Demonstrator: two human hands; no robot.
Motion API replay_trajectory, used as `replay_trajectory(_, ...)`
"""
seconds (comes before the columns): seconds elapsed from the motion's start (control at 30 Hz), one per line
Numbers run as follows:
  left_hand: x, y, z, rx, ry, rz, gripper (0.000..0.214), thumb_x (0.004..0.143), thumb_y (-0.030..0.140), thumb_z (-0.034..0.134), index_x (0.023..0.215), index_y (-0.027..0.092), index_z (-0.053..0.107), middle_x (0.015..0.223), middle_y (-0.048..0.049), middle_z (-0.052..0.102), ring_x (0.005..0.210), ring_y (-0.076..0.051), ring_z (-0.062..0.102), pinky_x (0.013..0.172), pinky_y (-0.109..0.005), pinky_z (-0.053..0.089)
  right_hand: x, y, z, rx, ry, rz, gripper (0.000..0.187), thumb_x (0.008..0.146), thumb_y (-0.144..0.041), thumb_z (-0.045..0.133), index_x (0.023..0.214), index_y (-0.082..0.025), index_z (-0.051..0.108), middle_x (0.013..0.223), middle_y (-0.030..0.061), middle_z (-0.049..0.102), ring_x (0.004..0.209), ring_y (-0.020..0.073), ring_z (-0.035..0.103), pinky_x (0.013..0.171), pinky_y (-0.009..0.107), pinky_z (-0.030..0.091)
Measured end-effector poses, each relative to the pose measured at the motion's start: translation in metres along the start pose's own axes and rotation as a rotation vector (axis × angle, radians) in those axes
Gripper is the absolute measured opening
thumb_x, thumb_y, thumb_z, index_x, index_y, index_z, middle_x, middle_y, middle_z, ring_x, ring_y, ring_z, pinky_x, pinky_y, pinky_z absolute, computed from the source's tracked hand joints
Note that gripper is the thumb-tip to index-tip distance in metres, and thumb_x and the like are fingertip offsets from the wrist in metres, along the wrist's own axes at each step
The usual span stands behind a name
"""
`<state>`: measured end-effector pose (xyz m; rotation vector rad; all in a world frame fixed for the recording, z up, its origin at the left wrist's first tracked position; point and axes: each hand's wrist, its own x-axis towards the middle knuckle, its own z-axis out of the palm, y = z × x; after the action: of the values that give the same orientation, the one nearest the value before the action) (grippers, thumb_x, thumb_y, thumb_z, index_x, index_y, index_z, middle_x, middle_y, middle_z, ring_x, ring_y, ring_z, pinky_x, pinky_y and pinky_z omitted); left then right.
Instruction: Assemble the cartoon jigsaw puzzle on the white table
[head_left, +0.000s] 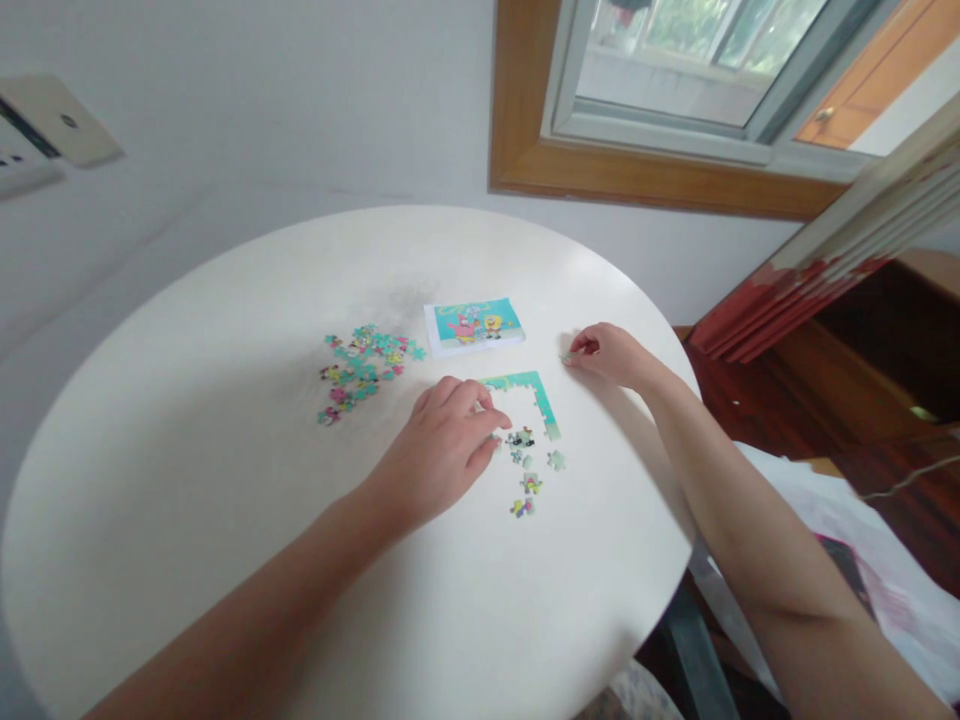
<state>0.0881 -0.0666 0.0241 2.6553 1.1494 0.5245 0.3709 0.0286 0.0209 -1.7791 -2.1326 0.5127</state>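
Note:
My right hand (pixel 609 355) is at the right of the table, its thumb and fingertips pinched on a small puzzle piece (pixel 567 359). My left hand (pixel 454 435) lies over the left side of a partly joined puzzle border (pixel 546 405), thumb and index finger apart; it hides that side. The border's teal top and right edges show. Just below the border are a joined dark-and-white cluster of pieces (pixel 520 438), a pale loose piece (pixel 556 460), and yellow-and-pink pieces (pixel 531 484) near another colourful piece (pixel 523 508).
A heap of mixed puzzle pieces (pixel 364 365) lies left of centre. Behind the border lies a picture card (pixel 478 326) with cartoon figures. The round white table (pixel 225 480) stands against a wall below a wood-framed window (pixel 675 175). A red-patterned curtain (pixel 780 295) hangs at right.

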Motion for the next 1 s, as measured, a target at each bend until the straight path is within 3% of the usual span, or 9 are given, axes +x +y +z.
replay_trajectory(0.13,0.0,0.001,-0.001,-0.005,-0.004,-0.001,0.021,0.089,0.018,0.055,0.103,0.024,0.07,0.105,-0.0062,0.057,0.104,-0.025,0.048,0.092,-0.043,0.039,-0.003,-0.003,0.0,0.182,0.009,0.049,0.008,0.071,-0.023,0.068,0.075,-0.017,0.064,0.07,0.0029,0.065,0.063,0.0147,0.057,0.061,0.028,0.043)
replay_trajectory(0.33,0.001,0.005,0.001,-0.02,-0.021,0.005,0.02,0.089,0.018,0.057,0.103,0.025,0.07,0.106,-0.0063,0.057,0.105,-0.025,0.048,0.093,-0.042,0.039,-0.029,-0.01,-0.003,0.4,-0.024,-0.048,0.031,0.074,-0.02,0.062,0.104,-0.019,0.068,0.074,0.0003,0.063,0.064,0.0127,0.055,0.062,0.027,0.043)
replay_trajectory(0.43,0.001,0.005,0.003,-0.016,-0.036,0.025,0.025,0.09,0.018,0.056,0.109,0.027,0.069,0.109,-0.0062,0.056,0.106,-0.025,0.047,0.094,-0.043,0.039,-0.05,-0.02,0.0,0.544,-0.018,-0.101,0.022,0.076,-0.026,0.063,0.095,-0.019,0.073,0.084,0.0028,0.065,0.072,0.0134,0.057,0.068,0.029,0.046)
replay_trajectory(0.53,0.0,0.005,0.005,-0.002,-0.041,0.046,0.029,0.091,0.018,0.056,0.114,0.03,0.068,0.112,-0.006,0.056,0.107,-0.026,0.047,0.093,-0.043,0.038,-0.069,-0.034,0.008,0.796,-0.074,-0.039,0.019,0.075,-0.031,0.068,0.089,-0.019,0.071,0.084,0.0032,0.069,0.076,0.0148,0.062,0.074,0.031,0.049)
replay_trajectory(0.63,0.0,0.006,0.007,0.02,-0.022,0.051,0.027,0.091,0.02,0.056,0.114,0.03,0.068,0.113,-0.0057,0.056,0.107,-0.026,0.047,0.092,-0.043,0.038,-0.082,-0.046,0.016,0.914,-0.1,0.027,0.02,0.073,-0.032,0.072,0.088,-0.019,0.068,0.077,0.0016,0.068,0.073,0.0149,0.064,0.073,0.031,0.051)
replay_trajectory(0.77,0.002,0.01,0.01,0.052,-0.003,0.018,0.02,0.092,0.024,0.057,0.108,0.028,0.069,0.11,-0.0057,0.057,0.106,-0.026,0.047,0.088,-0.042,0.038,-0.087,-0.052,0.023,0.875,-0.107,0.075,0.018,0.073,-0.029,0.072,0.085,-0.019,0.063,0.07,0.0001,0.068,0.07,0.0153,0.065,0.07,0.029,0.051)
replay_trajectory(1.0,0.008,0.016,0.015,0.065,0.02,-0.034,0.014,0.088,0.028,0.065,0.101,0.025,0.069,0.105,-0.0046,0.058,0.103,-0.026,0.047,0.086,-0.041,0.039,-0.087,-0.056,0.035,0.489,0.013,-0.027,0.009,0.083,-0.026,0.06,0.076,-0.019,0.058,0.069,-0.002,0.063,0.059,0.0105,0.054,0.057,0.023,0.04)
